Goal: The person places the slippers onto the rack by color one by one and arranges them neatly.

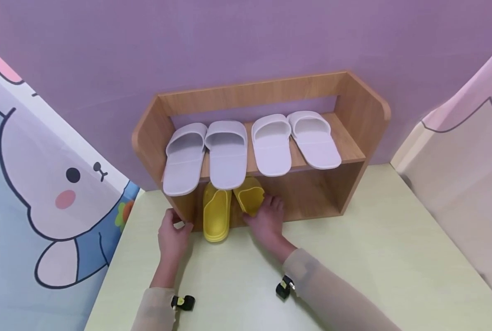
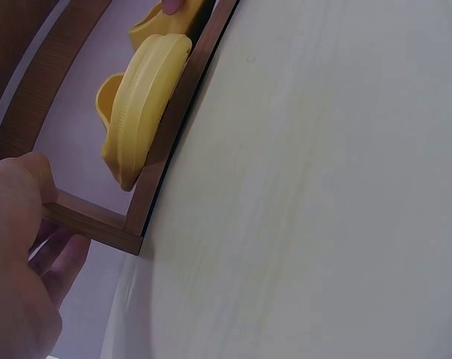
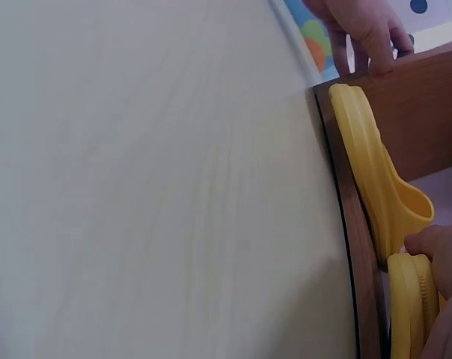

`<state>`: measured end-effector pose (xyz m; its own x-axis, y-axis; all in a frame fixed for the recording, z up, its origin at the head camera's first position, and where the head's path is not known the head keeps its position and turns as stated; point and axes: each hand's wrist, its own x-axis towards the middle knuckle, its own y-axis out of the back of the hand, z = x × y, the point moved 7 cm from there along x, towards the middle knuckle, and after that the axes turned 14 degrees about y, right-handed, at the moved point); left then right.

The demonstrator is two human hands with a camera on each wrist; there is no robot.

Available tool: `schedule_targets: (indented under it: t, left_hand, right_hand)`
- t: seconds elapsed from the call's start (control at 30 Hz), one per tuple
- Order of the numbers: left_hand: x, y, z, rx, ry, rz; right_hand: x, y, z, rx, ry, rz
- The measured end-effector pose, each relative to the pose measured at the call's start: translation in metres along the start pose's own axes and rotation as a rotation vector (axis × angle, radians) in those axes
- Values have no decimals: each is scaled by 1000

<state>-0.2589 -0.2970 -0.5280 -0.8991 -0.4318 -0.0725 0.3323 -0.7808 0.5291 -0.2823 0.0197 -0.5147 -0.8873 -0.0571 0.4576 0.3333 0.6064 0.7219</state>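
A wooden two-tier shoe rack [image 1: 360,110] stands against the purple wall. On its lower shelf are two yellow slippers, toes inward. My right hand [image 1: 267,223] grips the right yellow slipper [image 1: 249,195], thumb at its left side and fingers at its right; in the right wrist view part of this slipper [image 3: 407,307] shows under the thumb. The left yellow slipper [image 1: 217,216] lies beside it, its heel past the shelf's front edge. At the rack's lower left corner, my left hand [image 1: 173,236] pinches the side panel [image 2: 87,217] between thumb and fingers.
The upper shelf carries a pair of grey-lilac slippers [image 1: 228,158] and a pair of white slippers [image 1: 272,149], heels overhanging the front. A pale yellow table [image 1: 394,257] lies before the rack. A cartoon-printed cloth [image 1: 51,184] hangs at left, a pink-white one [image 1: 469,151] at right.
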Motion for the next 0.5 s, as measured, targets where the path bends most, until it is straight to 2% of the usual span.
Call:
schedule_targets:
  t: [0.27, 0.5]
  left_hand:
    - [1, 0, 0, 0, -9, 9]
    - [1, -1, 0, -7, -10, 4]
  right_hand:
    - [-2, -2, -8, 21, -27, 31]
    - [-8, -10, -17, 74, -61, -29]
